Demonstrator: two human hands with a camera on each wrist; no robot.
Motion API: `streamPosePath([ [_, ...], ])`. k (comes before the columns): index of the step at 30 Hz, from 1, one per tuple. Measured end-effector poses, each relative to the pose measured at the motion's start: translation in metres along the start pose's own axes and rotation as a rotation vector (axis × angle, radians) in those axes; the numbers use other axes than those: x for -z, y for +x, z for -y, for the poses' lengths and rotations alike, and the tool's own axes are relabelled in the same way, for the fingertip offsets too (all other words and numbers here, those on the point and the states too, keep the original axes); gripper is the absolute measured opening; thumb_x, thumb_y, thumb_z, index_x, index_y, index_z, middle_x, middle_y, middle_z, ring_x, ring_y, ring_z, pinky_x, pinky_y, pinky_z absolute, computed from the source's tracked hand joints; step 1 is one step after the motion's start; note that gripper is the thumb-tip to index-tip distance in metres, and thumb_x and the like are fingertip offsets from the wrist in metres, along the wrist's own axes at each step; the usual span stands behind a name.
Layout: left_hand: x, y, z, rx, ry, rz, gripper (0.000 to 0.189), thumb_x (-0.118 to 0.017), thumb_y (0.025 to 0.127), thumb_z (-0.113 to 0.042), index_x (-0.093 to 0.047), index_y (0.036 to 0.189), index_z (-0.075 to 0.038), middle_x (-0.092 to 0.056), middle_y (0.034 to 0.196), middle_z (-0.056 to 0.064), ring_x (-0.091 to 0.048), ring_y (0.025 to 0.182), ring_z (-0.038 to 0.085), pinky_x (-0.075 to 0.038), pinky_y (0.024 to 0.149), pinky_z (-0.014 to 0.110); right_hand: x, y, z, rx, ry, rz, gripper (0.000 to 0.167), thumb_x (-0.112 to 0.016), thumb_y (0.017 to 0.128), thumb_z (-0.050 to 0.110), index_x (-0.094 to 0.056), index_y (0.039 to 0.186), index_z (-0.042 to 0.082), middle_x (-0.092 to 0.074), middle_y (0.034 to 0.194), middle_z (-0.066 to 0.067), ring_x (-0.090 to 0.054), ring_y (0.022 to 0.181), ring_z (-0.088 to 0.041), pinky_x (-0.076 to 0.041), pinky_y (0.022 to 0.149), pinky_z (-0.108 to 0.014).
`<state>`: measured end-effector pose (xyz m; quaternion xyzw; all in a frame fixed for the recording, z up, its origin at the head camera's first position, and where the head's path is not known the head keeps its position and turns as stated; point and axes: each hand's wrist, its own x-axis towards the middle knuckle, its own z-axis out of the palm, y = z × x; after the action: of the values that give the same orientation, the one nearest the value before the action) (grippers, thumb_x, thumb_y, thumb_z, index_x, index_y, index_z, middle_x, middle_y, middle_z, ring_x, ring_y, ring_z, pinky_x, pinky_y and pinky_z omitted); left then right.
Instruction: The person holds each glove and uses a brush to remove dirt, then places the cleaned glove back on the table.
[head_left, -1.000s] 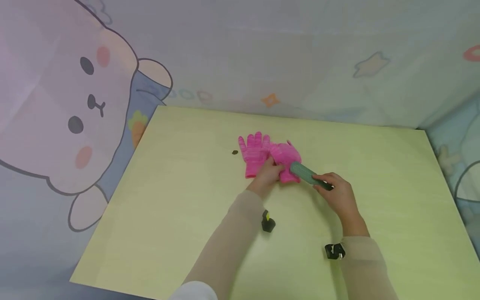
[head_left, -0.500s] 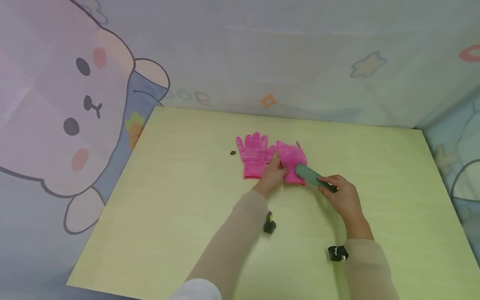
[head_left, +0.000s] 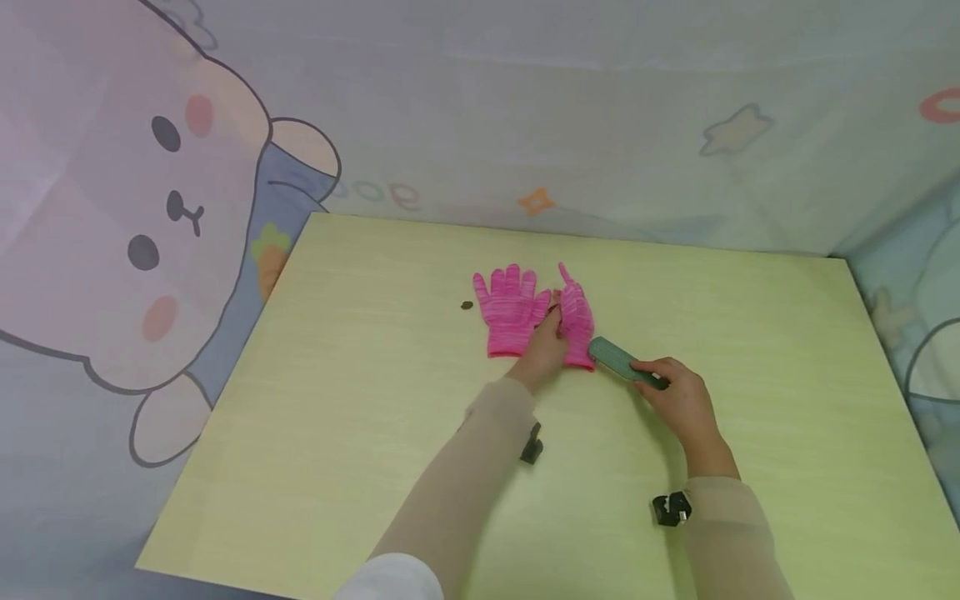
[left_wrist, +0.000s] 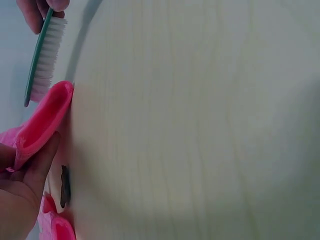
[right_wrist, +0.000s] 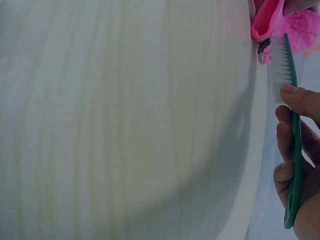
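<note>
My left hand (head_left: 546,346) pinches a pink knit glove (head_left: 577,325) near its cuff and holds it tilted up from the table. In the left wrist view, the cuff (left_wrist: 45,117) gapes between thumb and fingers. A green brush (head_left: 615,357) with pale bristles (right_wrist: 281,65) is gripped by its handle in my right hand (head_left: 681,400). Its head is at the glove's right edge; whether the bristles touch is unclear. A second pink glove (head_left: 512,312) lies flat, fingers spread, just left of my left hand.
A small dark brown piece (head_left: 467,305) lies left of the flat glove. Between the gloves, the left wrist view shows a dark scrap (left_wrist: 65,186). The pale yellow table (head_left: 337,375) ends at a printed cloth backdrop (head_left: 465,117).
The held glove has turned from showing its broad face to standing more edge-on, one finger pointing up. The brush head, earlier over the glove's face, is now at its right edge.
</note>
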<state>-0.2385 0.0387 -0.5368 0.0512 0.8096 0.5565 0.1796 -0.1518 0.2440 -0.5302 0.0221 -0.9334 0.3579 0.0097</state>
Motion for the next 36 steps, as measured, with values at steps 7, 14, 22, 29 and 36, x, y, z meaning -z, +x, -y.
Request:
streamPosePath([
  [7, 0.009, -0.004, -0.004, 0.017, 0.031, 0.004, 0.062, -0.036, 0.095, -0.001, -0.008, 0.149, -0.014, -0.023, 0.151, 0.007, -0.021, 0.136, 0.021, -0.025, 0.108, 0.031, 0.000, -0.001, -0.002, -0.005, 0.000, 0.004, 0.029, -0.068, 0.083, 0.007, -0.067, 0.112, 0.005, -0.061, 0.109, -0.015, -0.056, 0.095, -0.033, -0.047, 0.079, -0.047],
  [14, 0.029, -0.002, -0.011, 0.064, -0.032, -0.068, 0.063, -0.036, 0.095, -0.001, -0.009, 0.150, -0.018, -0.027, 0.150, 0.007, -0.052, 0.077, 0.015, -0.047, 0.068, 0.023, 0.005, -0.004, -0.002, -0.027, 0.035, -0.026, 0.029, -0.067, 0.084, 0.008, -0.066, 0.113, 0.004, -0.060, 0.109, -0.016, -0.055, 0.091, -0.031, -0.047, 0.075, -0.042],
  [22, 0.063, -0.008, -0.017, 0.024, -0.142, -0.210, 0.055, -0.038, 0.095, -0.006, -0.023, 0.146, -0.016, -0.033, 0.146, 0.007, -0.040, 0.120, 0.018, -0.039, 0.098, 0.032, 0.006, -0.001, -0.001, -0.134, -0.020, -0.002, 0.033, -0.065, 0.086, 0.014, -0.063, 0.117, 0.004, -0.057, 0.112, -0.020, -0.054, 0.084, -0.029, -0.043, 0.064, -0.033],
  [29, 0.071, -0.015, -0.017, 0.023, -0.408, -0.226, 0.049, -0.044, 0.092, 0.001, -0.037, 0.138, -0.013, -0.050, 0.133, 0.009, -0.054, 0.098, 0.016, -0.047, 0.083, 0.023, -0.004, 0.000, 0.004, -0.148, -0.017, 0.043, 0.033, -0.064, 0.087, 0.015, -0.063, 0.118, 0.004, -0.056, 0.114, -0.021, -0.055, 0.085, -0.030, -0.044, 0.065, -0.034],
  [36, 0.064, -0.018, -0.013, 0.059, -0.544, -0.205, 0.050, -0.052, 0.091, -0.005, -0.038, 0.138, -0.019, -0.057, 0.118, 0.006, -0.058, 0.093, 0.016, -0.049, 0.082, 0.026, -0.007, 0.001, 0.013, -0.181, 0.074, 0.054, 0.035, -0.062, 0.088, 0.018, -0.060, 0.121, 0.007, -0.055, 0.116, -0.017, -0.051, 0.088, -0.027, -0.045, 0.065, -0.032],
])
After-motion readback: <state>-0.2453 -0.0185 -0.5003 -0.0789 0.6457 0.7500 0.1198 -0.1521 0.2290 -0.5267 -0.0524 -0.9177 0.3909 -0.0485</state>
